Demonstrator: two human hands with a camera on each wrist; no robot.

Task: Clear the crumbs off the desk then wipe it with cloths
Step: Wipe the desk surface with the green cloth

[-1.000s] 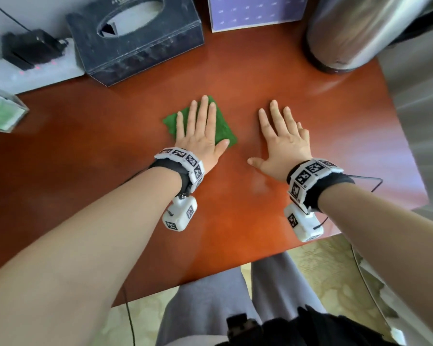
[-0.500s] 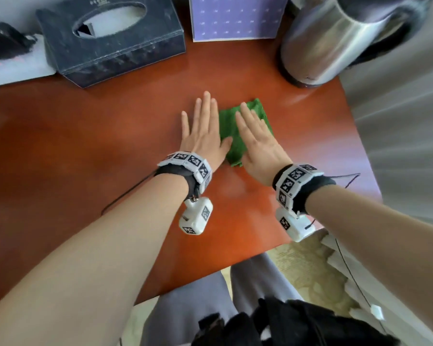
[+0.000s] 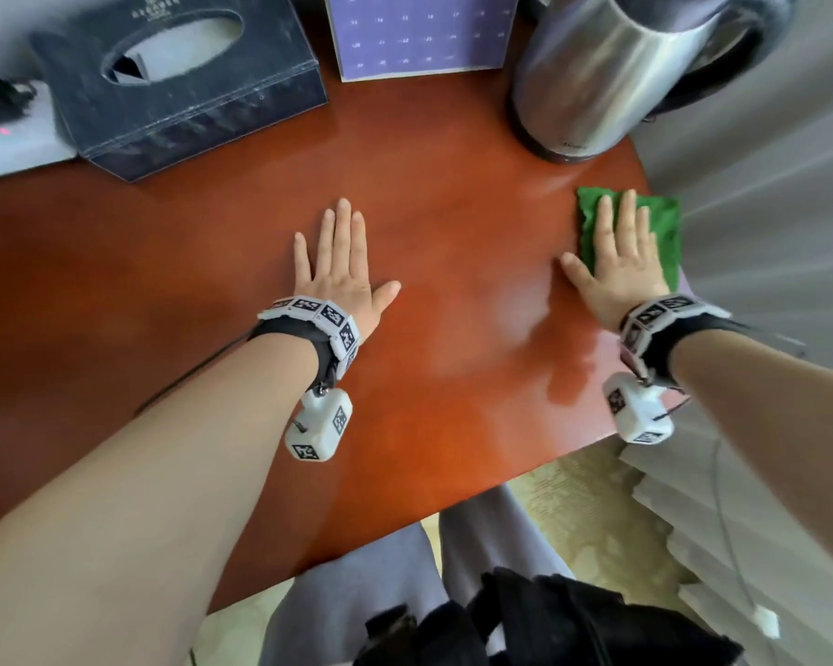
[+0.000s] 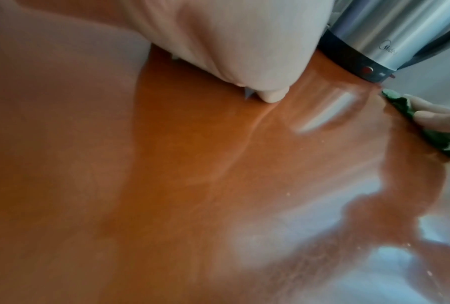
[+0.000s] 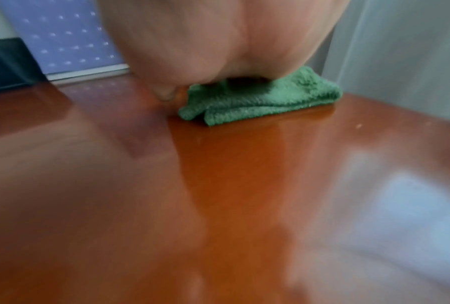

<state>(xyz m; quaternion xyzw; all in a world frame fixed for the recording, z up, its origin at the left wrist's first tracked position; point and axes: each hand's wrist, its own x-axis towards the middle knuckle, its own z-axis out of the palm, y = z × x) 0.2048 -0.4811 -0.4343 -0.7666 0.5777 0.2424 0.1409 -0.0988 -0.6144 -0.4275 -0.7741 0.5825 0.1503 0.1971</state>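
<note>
Cloth has changed hands: a second ago the green cloth (image 3: 664, 233) lay under the left hand mid-desk; now the right hand (image 3: 619, 262) has carried it out to the desk's right edge, just near of the steel kettle (image 3: 592, 74).

Right hand: fingers straight, close together, pressing flat on the folded cloth, thumb splayed onto bare wood. Cloth's right margin looks to overhang the edge, beside the grey curtain (image 3: 765, 209).

Left hand (image 3: 337, 271): palm down on the desk (image 3: 429, 401), fingers straight and slightly spread, holding nothing; seems to brace.

Wiping phase, by my reading. A few pale specks (image 4: 287, 193) show on the wood in the wrist views, near right, so crumbs are not wholly gone.

Far side: dark tissue box (image 3: 179, 79), purple card (image 3: 419, 36).

Risks:
- One more push rightward likely drops the cloth off the edge.
- A far-going stroke could nudge the kettle.
- Damp sheen near right; specks may smear rather than lift.
</note>
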